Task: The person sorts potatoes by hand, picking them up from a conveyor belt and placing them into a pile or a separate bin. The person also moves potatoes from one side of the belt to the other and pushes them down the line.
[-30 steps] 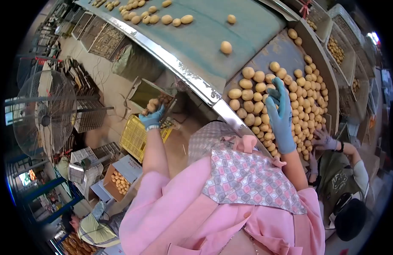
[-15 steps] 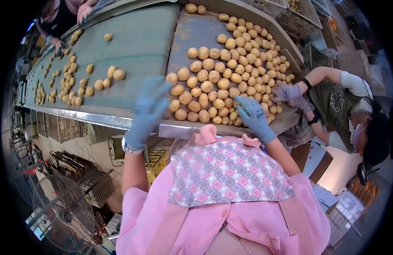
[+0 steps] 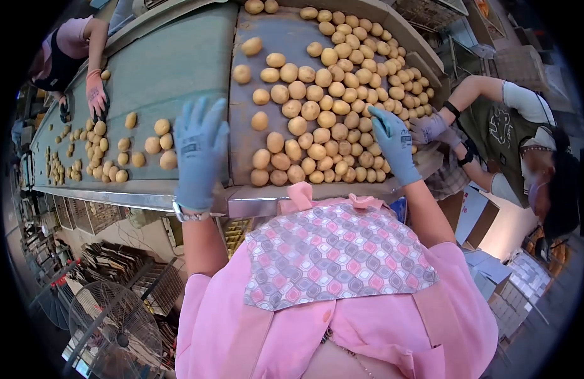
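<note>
Potatoes point(image 3: 316, 151) lie loose in a thick spread over the grey sorting surface point(image 3: 244, 95) in front of me. My left hand point(image 3: 202, 155), in a blue-grey glove, is raised above the seam between that surface and the green belt point(image 3: 172, 69). Its fingers are spread, with nothing in them. On the right, my right hand point(image 3: 395, 144) wears a matching glove and hovers at the near side of the pile. Thumb and fingers are apart there, beside several potatoes, and I see nothing held.
Across the belt at upper left, a co-worker's gloved hand point(image 3: 97, 95) reaches among potatoes. Another co-worker's gloved hands point(image 3: 429, 128) rest by the pile's right end. A metal edge point(image 3: 260, 207) runs along my side. A fan point(image 3: 115, 322) stands below left.
My left hand has shifted left and its fingers have spread. My right hand has moved slightly right. Potatoes have changed position, and the upper-left co-worker's hand has come down onto the belt.
</note>
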`<action>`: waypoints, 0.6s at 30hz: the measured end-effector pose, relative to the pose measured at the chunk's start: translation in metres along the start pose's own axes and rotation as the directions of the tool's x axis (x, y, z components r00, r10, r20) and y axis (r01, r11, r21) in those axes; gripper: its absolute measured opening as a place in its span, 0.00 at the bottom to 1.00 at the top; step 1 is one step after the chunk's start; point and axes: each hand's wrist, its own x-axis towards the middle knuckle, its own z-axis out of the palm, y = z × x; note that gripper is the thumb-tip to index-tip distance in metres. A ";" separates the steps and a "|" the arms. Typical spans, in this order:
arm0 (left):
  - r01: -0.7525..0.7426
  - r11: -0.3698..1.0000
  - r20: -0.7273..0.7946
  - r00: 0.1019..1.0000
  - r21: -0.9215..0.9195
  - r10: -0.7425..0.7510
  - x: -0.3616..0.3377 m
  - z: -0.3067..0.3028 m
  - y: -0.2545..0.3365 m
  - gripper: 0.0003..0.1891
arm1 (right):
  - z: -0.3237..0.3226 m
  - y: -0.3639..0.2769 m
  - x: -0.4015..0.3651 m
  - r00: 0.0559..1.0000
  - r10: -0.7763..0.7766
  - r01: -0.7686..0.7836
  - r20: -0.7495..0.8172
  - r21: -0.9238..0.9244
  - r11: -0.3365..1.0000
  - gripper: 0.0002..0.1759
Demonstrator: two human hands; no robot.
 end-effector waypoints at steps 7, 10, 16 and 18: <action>0.055 0.911 0.052 0.998 -0.410 -0.037 -0.002 0.037 0.039 0.22 | 0.071 -0.089 0.084 0.918 -0.392 0.395 -0.052 0.051 0.917 0.22; 0.172 0.687 0.043 0.979 -0.706 -0.201 0.001 0.038 0.049 0.22 | 0.117 -0.119 0.117 0.900 -0.206 0.316 0.384 -0.249 0.916 0.24; 0.285 -0.104 0.303 0.900 -0.953 -0.312 -0.024 0.052 0.021 0.29 | 0.108 -0.145 0.167 0.835 -0.123 0.028 0.536 0.182 0.983 0.31; 0.190 -0.791 0.499 0.852 -0.582 -0.162 -0.025 0.045 0.011 0.30 | 0.090 -0.151 0.161 0.812 -0.271 0.042 0.517 0.412 0.910 0.32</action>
